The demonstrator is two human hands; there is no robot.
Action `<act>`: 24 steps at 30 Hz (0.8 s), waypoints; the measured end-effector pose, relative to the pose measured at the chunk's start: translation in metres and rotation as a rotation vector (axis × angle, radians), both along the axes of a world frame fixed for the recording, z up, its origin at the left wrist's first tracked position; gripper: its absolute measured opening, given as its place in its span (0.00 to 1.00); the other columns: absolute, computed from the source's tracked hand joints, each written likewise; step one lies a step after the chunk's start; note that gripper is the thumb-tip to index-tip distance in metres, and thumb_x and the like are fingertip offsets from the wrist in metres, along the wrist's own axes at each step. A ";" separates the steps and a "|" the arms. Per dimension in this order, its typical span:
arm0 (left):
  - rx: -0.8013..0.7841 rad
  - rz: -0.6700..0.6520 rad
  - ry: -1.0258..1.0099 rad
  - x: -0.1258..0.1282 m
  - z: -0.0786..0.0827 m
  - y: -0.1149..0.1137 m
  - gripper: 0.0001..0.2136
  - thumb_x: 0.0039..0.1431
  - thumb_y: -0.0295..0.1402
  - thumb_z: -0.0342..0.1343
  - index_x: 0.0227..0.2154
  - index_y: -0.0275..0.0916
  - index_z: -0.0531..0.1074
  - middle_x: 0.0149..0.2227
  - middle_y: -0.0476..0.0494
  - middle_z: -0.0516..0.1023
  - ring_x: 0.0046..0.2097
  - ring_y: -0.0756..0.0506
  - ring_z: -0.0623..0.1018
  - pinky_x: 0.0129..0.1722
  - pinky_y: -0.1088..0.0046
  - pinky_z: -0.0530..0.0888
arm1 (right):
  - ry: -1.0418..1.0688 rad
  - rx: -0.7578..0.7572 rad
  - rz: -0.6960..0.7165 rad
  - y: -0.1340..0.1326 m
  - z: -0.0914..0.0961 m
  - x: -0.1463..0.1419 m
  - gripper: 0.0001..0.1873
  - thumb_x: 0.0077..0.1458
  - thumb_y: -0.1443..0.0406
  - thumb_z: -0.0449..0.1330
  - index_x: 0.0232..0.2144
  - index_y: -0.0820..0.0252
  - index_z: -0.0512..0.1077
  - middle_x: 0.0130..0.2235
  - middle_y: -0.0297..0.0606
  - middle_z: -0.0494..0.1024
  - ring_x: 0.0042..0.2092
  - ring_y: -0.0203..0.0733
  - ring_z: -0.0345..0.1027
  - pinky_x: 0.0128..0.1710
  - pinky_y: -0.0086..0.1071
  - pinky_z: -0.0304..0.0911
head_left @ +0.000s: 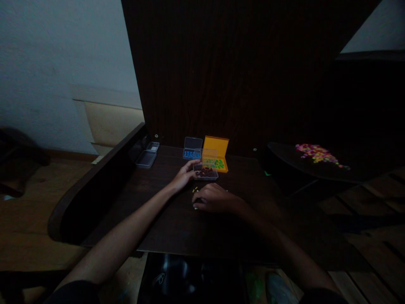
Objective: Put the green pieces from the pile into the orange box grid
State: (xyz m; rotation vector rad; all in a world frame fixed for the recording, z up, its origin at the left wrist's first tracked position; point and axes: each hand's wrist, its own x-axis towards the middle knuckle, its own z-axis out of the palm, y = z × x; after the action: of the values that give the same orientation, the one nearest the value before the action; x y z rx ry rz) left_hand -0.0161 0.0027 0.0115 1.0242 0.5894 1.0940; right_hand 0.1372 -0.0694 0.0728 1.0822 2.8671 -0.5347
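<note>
My left hand (pixel 184 175) grips the left side of a small clear plastic box (pixel 207 179), whose lid stands open. Dark brown small pieces (pixel 205 172) lie inside it. Just in front of the box, my right hand (pixel 212 197) is low over the table with its fingers curled together; whatever is in them is hidden. A few tiny yellow pieces (pixel 195 189) and a pale one (pixel 195 207) lie beside its fingertips. Behind the clear box stands an open orange box (pixel 224 169) with green pieces. An open clear box with blue pieces (pixel 190 154) is to its left.
Another open clear box (pixel 146 159) lies at the left of the dark wooden table (pixel 164 228), near its raised side board (pixel 95 190). A tall dark panel (pixel 221 76) rises behind. A pile of multicoloured small pieces (pixel 318 154) rests on a dark surface at right.
</note>
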 end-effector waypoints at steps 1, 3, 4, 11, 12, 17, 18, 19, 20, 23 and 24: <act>-0.002 -0.004 -0.006 0.000 0.000 0.000 0.26 0.37 0.20 0.55 0.45 0.40 0.72 0.51 0.43 0.74 0.54 0.39 0.72 0.57 0.55 0.66 | -0.023 0.005 -0.004 -0.001 -0.003 -0.001 0.10 0.58 0.61 0.59 0.40 0.56 0.77 0.30 0.35 0.77 0.33 0.37 0.67 0.32 0.29 0.51; -0.005 -0.010 -0.008 0.000 0.000 0.000 0.26 0.37 0.21 0.55 0.45 0.39 0.72 0.52 0.43 0.74 0.54 0.39 0.72 0.57 0.54 0.66 | -0.065 0.019 -0.024 -0.001 -0.008 -0.003 0.10 0.58 0.61 0.58 0.40 0.57 0.76 0.32 0.36 0.77 0.36 0.40 0.68 0.33 0.30 0.51; -0.006 -0.011 -0.007 0.000 0.000 0.000 0.26 0.37 0.21 0.56 0.45 0.39 0.72 0.52 0.43 0.74 0.54 0.39 0.72 0.57 0.54 0.66 | -0.082 0.026 -0.038 -0.002 -0.010 -0.003 0.10 0.59 0.61 0.58 0.40 0.57 0.75 0.34 0.37 0.77 0.37 0.41 0.69 0.33 0.30 0.51; 0.001 -0.014 -0.004 0.000 0.001 0.000 0.24 0.38 0.22 0.57 0.44 0.39 0.72 0.53 0.42 0.73 0.54 0.38 0.72 0.58 0.53 0.65 | -0.070 0.023 -0.063 -0.003 -0.017 -0.005 0.09 0.60 0.62 0.56 0.40 0.56 0.74 0.37 0.38 0.77 0.38 0.40 0.69 0.34 0.30 0.51; 0.003 -0.015 -0.004 0.000 0.001 0.000 0.25 0.38 0.22 0.57 0.44 0.39 0.72 0.53 0.42 0.73 0.54 0.38 0.72 0.57 0.53 0.65 | -0.054 0.021 -0.060 -0.002 -0.014 -0.004 0.09 0.60 0.62 0.56 0.39 0.56 0.74 0.36 0.37 0.78 0.37 0.39 0.68 0.34 0.30 0.51; -0.002 0.001 0.021 0.000 0.002 -0.001 0.24 0.39 0.24 0.58 0.45 0.39 0.72 0.51 0.42 0.75 0.54 0.37 0.72 0.56 0.54 0.67 | 0.035 0.032 -0.078 0.003 0.000 -0.002 0.08 0.60 0.63 0.56 0.37 0.58 0.75 0.30 0.34 0.77 0.31 0.36 0.67 0.31 0.28 0.49; -0.005 0.004 0.027 0.001 0.002 -0.001 0.24 0.39 0.24 0.59 0.45 0.39 0.72 0.51 0.42 0.75 0.54 0.37 0.73 0.56 0.54 0.67 | 0.040 0.043 -0.086 0.003 0.001 -0.002 0.08 0.60 0.63 0.56 0.37 0.58 0.75 0.30 0.34 0.77 0.30 0.36 0.67 0.31 0.28 0.49; -0.009 0.003 0.030 0.001 0.003 -0.001 0.24 0.39 0.24 0.59 0.45 0.39 0.72 0.51 0.43 0.75 0.54 0.37 0.73 0.56 0.54 0.67 | 0.036 0.054 -0.091 0.003 0.000 -0.002 0.08 0.60 0.63 0.56 0.37 0.58 0.75 0.30 0.35 0.77 0.30 0.36 0.67 0.31 0.29 0.49; -0.010 0.002 0.031 0.001 0.003 -0.001 0.24 0.39 0.24 0.58 0.45 0.39 0.72 0.51 0.43 0.75 0.54 0.38 0.73 0.56 0.54 0.67 | 0.025 0.064 -0.091 0.002 -0.003 -0.003 0.08 0.60 0.63 0.56 0.37 0.58 0.75 0.31 0.35 0.78 0.31 0.36 0.67 0.31 0.29 0.49; -0.001 -0.009 0.024 0.000 0.002 -0.001 0.25 0.37 0.22 0.56 0.44 0.40 0.72 0.52 0.43 0.74 0.54 0.38 0.73 0.57 0.54 0.67 | -0.013 0.086 -0.080 -0.001 -0.015 -0.006 0.09 0.60 0.63 0.55 0.38 0.58 0.75 0.34 0.38 0.79 0.34 0.38 0.69 0.31 0.29 0.49; 0.002 -0.013 0.021 0.000 0.002 -0.001 0.26 0.37 0.21 0.55 0.44 0.40 0.72 0.52 0.43 0.74 0.54 0.38 0.73 0.57 0.54 0.66 | -0.013 0.091 -0.074 -0.003 -0.020 -0.006 0.09 0.60 0.63 0.55 0.38 0.58 0.75 0.35 0.38 0.79 0.35 0.38 0.69 0.31 0.30 0.50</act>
State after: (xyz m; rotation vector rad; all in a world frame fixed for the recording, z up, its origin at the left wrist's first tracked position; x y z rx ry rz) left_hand -0.0161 0.0017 0.0135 1.0413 0.5979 1.0736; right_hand 0.1309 -0.0719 0.0529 1.2047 2.8749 -0.4023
